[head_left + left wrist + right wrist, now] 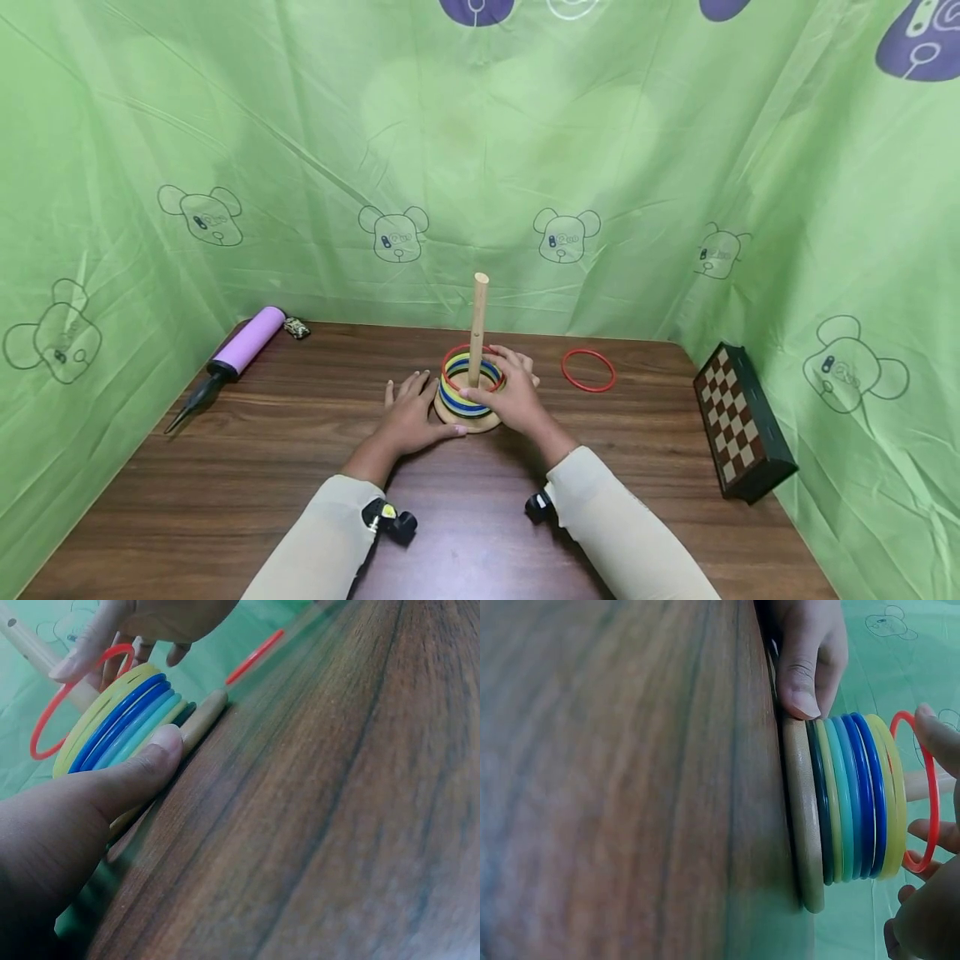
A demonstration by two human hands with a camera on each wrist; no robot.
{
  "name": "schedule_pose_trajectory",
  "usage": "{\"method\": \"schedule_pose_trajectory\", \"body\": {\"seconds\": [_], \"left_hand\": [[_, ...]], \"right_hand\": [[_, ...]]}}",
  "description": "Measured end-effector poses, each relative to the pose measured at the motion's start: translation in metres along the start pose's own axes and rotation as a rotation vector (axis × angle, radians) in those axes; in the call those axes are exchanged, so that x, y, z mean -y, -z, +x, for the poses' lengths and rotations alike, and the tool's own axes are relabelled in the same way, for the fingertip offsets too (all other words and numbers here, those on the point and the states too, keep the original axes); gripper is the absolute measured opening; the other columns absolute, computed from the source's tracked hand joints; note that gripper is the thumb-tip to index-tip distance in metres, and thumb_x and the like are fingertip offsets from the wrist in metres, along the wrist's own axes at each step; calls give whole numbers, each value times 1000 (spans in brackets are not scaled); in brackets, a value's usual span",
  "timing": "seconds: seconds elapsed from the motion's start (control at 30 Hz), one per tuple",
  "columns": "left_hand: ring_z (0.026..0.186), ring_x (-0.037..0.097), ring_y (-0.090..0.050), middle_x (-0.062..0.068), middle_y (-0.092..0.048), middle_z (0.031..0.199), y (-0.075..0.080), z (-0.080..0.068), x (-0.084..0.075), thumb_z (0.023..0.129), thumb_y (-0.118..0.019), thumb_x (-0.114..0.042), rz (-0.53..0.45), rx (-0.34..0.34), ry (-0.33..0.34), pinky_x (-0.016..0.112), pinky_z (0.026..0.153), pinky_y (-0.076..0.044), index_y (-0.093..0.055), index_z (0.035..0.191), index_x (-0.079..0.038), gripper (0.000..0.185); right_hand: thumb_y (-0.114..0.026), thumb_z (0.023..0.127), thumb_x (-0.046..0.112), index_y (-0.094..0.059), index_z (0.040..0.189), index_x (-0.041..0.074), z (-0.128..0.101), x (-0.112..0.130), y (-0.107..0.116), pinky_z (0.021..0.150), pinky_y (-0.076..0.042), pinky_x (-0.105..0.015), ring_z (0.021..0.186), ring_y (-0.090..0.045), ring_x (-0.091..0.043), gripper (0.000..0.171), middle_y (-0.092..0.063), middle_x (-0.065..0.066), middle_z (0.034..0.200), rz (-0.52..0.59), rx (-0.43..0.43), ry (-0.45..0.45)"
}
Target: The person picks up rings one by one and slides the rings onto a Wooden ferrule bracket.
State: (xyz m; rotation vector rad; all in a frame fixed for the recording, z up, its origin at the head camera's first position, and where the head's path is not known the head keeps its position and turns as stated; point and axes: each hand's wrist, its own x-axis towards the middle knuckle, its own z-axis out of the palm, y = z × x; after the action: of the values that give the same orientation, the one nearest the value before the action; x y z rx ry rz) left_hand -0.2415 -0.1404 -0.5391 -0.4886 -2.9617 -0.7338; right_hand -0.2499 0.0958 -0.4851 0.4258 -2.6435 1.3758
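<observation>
A wooden ring-toss stand has an upright peg (478, 325) and a round base (480, 427). Around the peg lies a stack of rings, with yellow rings (892, 817) on top, blue rings (864, 799) under them, then turquoise and darker ones. My right hand (517, 396) pinches a red ring (932, 817) between thumb and fingers. That ring encircles the peg, tilted just above the stack. My left hand (411, 423) rests at the front left of the base, fingers spread, its thumb (161, 754) against the base's rim.
A second red ring (588, 370) lies on the wooden table (300, 467), right of the stand. At the right edge stands a checkered game box (742, 425). On the left lie a purple hand pump (251, 342) and a small patterned packet (297, 327). Green cloth (480, 167) encloses the table.
</observation>
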Motion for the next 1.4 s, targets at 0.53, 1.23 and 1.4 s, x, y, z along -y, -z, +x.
{"method": "schedule_pose_trajectory", "body": {"seconds": [0.53,1.23,1.4], "left_hand": [[168,44,-24,24,-35,176,4,-1,-3,83,-76,-82,-9,20,15,79,131,-4,-44,167,-6,118],[168,45,-24,24,-35,176,5,-2,-3,83,-76,-82,-16,26,15,80,131,-5,-43,168,-7,118],[168,44,-24,23,-35,176,4,-2,-3,83,-76,-83,-14,24,15,79,131,-5,-43,168,-8,118]], "right_hand": [[-96,84,42,-66,152,15,1,-7,-3,116,-17,-68,155,-27,-36,79,-47,-11,171,1,22,7],[-99,82,36,-65,154,15,2,-11,-3,120,-17,-71,159,-25,-37,82,-47,-6,170,14,45,-9],[-100,81,35,-65,152,14,2,-12,-3,119,-18,-71,160,-25,-39,82,-48,-8,170,24,42,-2]]}}
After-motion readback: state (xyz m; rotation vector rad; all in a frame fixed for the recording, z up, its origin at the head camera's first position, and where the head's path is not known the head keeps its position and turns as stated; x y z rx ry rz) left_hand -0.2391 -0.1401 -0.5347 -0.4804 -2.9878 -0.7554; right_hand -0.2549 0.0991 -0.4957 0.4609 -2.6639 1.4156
